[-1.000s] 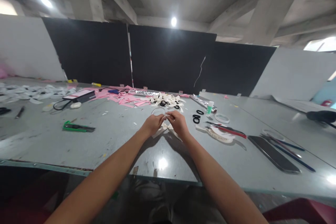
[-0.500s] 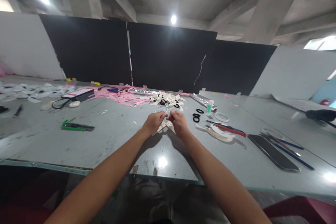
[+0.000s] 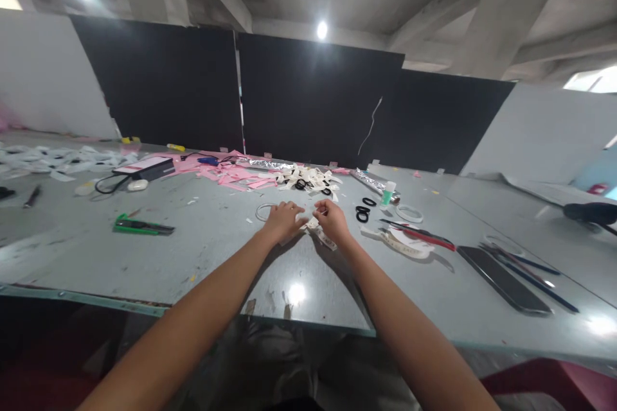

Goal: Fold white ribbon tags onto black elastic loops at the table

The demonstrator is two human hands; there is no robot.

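Both hands on a cream ribbon bow

Left hand (image 3: 283, 219) presses flat, fingers spread, on the soft bow (image 3: 322, 234); right hand (image 3: 331, 220) pinches its limp tail; thin clear ring (image 3: 263, 212) just left.

Two hands worked at the grey surface (image 3: 144, 257): the left hand (image 3: 282, 221) and the right hand (image 3: 332, 221), with one cream ribbon bow (image 3: 319, 231) between them and one clear ring (image 3: 265, 212) just beside the left hand. Also on the surface lay three black rings (image 3: 362, 213), one white ring (image 3: 409, 213), one green cutter (image 3: 139, 226), one dark phone (image 3: 501, 279), one small green-capped bottle (image 3: 389, 192) and one pair of red-handled scissors (image 3: 419, 237). One pile of pink scraps (image 3: 226, 176) and one heap of cream bows (image 3: 308, 178) sat farther back, their pieces too many and too small to count.
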